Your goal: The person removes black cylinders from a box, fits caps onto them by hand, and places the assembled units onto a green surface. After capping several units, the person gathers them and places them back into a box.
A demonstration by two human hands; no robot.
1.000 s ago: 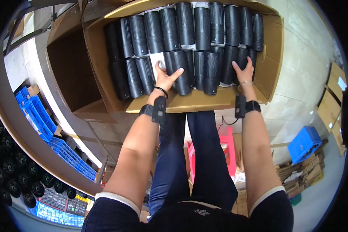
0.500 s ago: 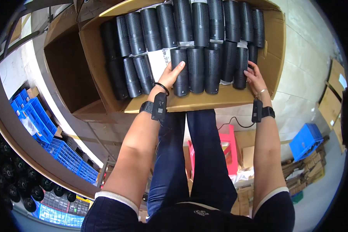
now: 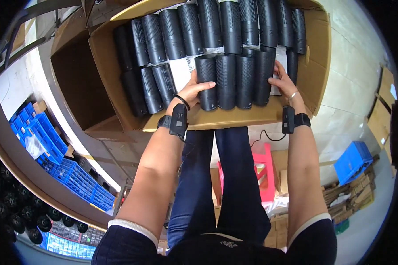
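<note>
An open cardboard box [image 3: 199, 121] in front of me holds two rows of black perforated cylinders, with white paper sheets [image 3: 181, 73] between them. My left hand [image 3: 192, 92] is curled round the left end of a group in the near row, its thumb over the front of a black cylinder [image 3: 206, 84]. At the group's other end, my right hand [image 3: 285, 85] presses on the side of another black cylinder [image 3: 264, 77], thumb in front and fingers behind. Several cylinders are squeezed side by side between my hands. Their undersides are hidden.
An opened brown box compartment [image 3: 82, 79] adjoins on the left. Blue crates [image 3: 82, 181] stand at lower left, near a shelf of dark round parts [image 3: 22, 207]. Below are a pink stool [image 3: 264, 172] and, to the right, a blue bin [image 3: 353, 162] beside stacked cardboard [image 3: 351, 192].
My right hand has moved left, and the right end of the near row is closed in tighter. White paper now shows where a cylinder was. My left hand has barely moved.
</note>
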